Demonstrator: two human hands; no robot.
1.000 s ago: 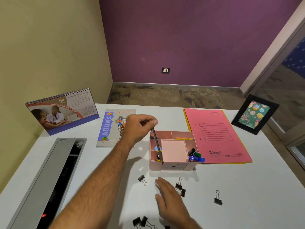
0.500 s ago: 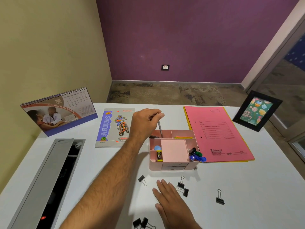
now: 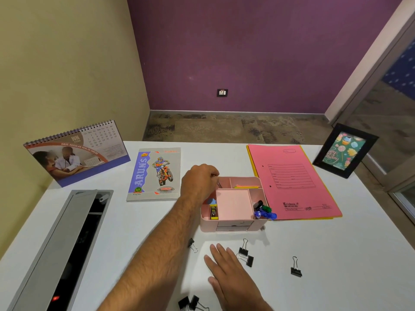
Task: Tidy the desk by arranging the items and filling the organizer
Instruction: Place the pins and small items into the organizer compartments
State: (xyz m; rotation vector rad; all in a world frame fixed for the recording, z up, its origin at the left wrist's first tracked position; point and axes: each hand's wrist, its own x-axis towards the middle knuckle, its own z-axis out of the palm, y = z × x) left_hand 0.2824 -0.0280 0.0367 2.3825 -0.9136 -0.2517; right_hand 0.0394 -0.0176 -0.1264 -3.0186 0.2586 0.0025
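Note:
A pink desk organizer (image 3: 258,181) sits mid-table with a pink note pad (image 3: 233,204) in its centre, a yellow stapler (image 3: 213,213) at its left and coloured clips (image 3: 263,212) at its right. My left hand (image 3: 199,182) hovers over the organizer's back-left compartment and pinches a grey pen (image 3: 219,184). Only a short piece of the pen shows below my fingers. My right hand (image 3: 231,272) lies flat on the table in front of the organizer, fingers straight. Black binder clips (image 3: 246,254) lie just right of it, with single ones at its left (image 3: 192,245) and farther right (image 3: 296,269).
A notebook (image 3: 157,173) lies left of the organizer and a pink folder (image 3: 289,180) lies at its right. A desk calendar (image 3: 76,151) stands back left, a black photo frame (image 3: 344,150) back right. A grey cable tray (image 3: 62,243) runs along the left. More clips (image 3: 190,303) lie near the front edge.
My left hand swung the pen from a slant over the organizer to upright and lowered it into the back-left compartment. My right hand stayed flat on the table.

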